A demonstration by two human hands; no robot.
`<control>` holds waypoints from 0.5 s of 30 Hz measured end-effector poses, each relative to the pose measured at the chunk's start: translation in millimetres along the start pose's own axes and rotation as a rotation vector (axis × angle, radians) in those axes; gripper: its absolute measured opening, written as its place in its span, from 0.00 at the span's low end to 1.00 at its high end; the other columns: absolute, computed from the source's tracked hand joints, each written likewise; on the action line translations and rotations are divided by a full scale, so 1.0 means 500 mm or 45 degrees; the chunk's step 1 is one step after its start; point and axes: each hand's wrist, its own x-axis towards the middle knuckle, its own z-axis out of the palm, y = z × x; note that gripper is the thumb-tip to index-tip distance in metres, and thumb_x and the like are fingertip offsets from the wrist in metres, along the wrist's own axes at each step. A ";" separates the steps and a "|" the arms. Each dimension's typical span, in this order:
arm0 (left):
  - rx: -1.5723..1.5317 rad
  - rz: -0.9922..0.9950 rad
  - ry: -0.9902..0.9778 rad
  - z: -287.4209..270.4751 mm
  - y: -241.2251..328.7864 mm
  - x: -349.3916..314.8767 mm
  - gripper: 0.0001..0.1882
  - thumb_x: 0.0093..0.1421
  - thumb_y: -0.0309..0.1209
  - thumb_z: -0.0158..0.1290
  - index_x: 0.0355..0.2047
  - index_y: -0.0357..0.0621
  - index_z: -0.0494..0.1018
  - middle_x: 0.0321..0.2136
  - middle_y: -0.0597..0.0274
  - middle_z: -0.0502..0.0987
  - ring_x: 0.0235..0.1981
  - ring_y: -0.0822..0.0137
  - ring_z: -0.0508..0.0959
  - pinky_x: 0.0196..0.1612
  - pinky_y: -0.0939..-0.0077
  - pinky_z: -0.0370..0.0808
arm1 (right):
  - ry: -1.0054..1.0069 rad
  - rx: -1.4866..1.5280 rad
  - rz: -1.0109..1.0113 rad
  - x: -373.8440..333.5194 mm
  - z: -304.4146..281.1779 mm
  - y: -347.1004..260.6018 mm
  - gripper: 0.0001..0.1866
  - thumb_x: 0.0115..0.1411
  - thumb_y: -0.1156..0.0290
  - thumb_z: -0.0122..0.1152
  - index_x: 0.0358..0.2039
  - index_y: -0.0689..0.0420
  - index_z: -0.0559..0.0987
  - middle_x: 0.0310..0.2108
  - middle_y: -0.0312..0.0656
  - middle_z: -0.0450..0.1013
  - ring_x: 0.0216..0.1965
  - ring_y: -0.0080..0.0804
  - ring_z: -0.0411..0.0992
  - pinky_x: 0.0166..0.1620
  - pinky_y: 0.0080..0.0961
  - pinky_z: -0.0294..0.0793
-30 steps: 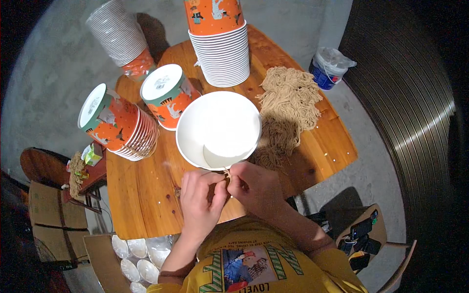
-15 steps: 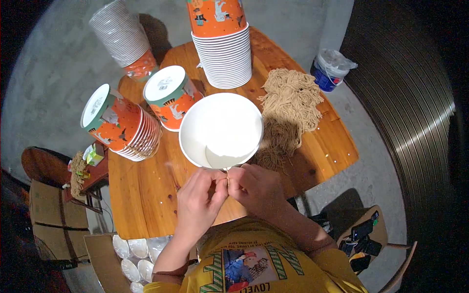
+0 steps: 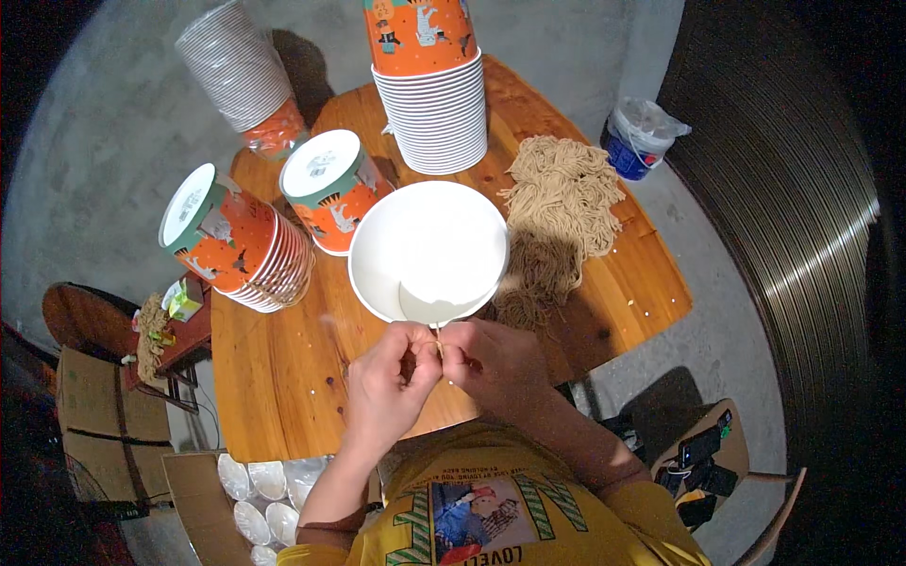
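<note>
A large white-lined paper bucket (image 3: pixel 429 241) lies tipped on the table, its open mouth facing me. Against its near rim, my left hand (image 3: pixel 392 377) and my right hand (image 3: pixel 491 363) meet, thumbs and fingertips pinched together. Between them shows a short bit of tan cord (image 3: pixel 436 332); the fingers cover most of it. To the right of the bucket lies a pile of tan cords (image 3: pixel 566 193), its nearer part in shadow.
Behind the bucket rises a tall stack of paper buckets (image 3: pixel 432 118). An upturned orange bucket (image 3: pixel 332 193) and a tilted bucket stack (image 3: pixel 236 241) stand left on the wooden table (image 3: pixel 274 377). A box of wrapped white bowls (image 3: pixel 198 509) sits below; a lidded pail (image 3: pixel 642 141) stands beyond the right edge.
The fingertips have shifted very slightly while staying pinched together at the bucket's rim. The whole view has moved a touch; the buckets and cord pile keep their places.
</note>
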 end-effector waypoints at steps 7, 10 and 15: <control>-0.034 0.080 0.078 0.008 -0.012 -0.002 0.05 0.56 0.24 0.54 0.31 0.39 0.69 0.19 0.62 0.74 0.17 0.73 0.75 0.21 0.79 0.71 | -0.004 0.107 0.180 0.001 -0.006 -0.014 0.10 0.51 0.76 0.61 0.34 0.54 0.72 0.21 0.43 0.72 0.20 0.32 0.73 0.24 0.27 0.73; -0.019 0.092 0.076 0.008 -0.012 -0.003 0.05 0.56 0.24 0.54 0.31 0.40 0.69 0.19 0.62 0.74 0.17 0.73 0.74 0.21 0.80 0.70 | -0.026 0.055 0.125 0.002 -0.005 -0.011 0.10 0.51 0.76 0.61 0.33 0.54 0.71 0.23 0.42 0.73 0.21 0.34 0.74 0.25 0.28 0.74; -0.017 0.092 0.070 0.006 -0.010 -0.002 0.05 0.56 0.25 0.54 0.31 0.40 0.69 0.19 0.62 0.73 0.17 0.74 0.73 0.21 0.80 0.70 | -0.027 0.045 0.063 0.002 0.000 -0.005 0.11 0.51 0.77 0.60 0.34 0.53 0.69 0.24 0.42 0.73 0.23 0.39 0.74 0.25 0.30 0.74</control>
